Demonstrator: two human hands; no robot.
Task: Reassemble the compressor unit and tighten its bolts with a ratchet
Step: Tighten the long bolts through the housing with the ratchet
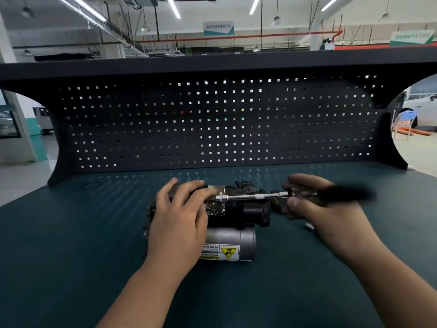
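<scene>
Pegboard [212, 124] behind bench [71, 256]; black ring [92, 185] left.

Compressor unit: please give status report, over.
Left hand holds compressor unit. Right hand grips ratchet, extension bar lying across unit. Loose socket on mat beside right hand, not in the way.

The compressor unit [246, 211], centre of the frame, has a black upper housing with a matt finish; whether it is cast metal or plastic cannot be told. Its lower cylinder [233, 235] is bare grey metal with a dull, smooth sheen and carries a glossy white-and-yellow warning label [221, 252]. A silvery label [216, 207] on the upper body looks scuffed and patchy. The ratchet [246, 197] has a bright, polished chrome shaft with knurled bands; its black handle [347, 192], centre right, is blurred. The surface [71, 245] is matt dark teal with a fine ribbed texture. The pegboard [212, 124] behind is dark, matt perforated sheet.
</scene>
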